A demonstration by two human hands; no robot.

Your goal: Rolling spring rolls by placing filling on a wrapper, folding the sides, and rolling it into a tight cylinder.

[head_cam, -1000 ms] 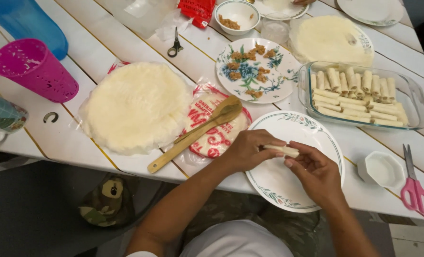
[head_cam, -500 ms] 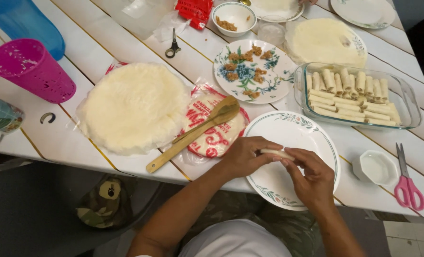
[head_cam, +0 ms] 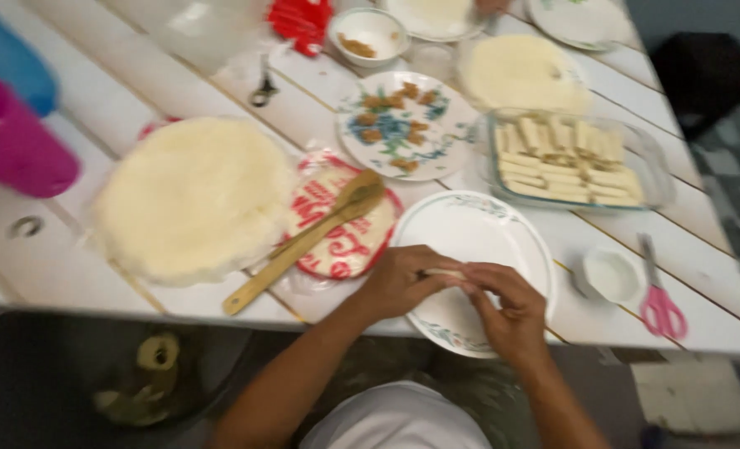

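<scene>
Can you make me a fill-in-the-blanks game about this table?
1. Both hands, left hand and right hand, hold a pale roll over the white round ____.
2. The long wooden spoon rests on a ____ and white packet.
3. The glass baking dish holds rows of ____.
4. The scissors have ____ handles.

Missing words: plate; red; rolls; pink.

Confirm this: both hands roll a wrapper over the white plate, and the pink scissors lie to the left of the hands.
Not quite. In the head view both hands, left hand and right hand, roll the wrapper over the white plate, but the pink scissors lie to their right.
</scene>
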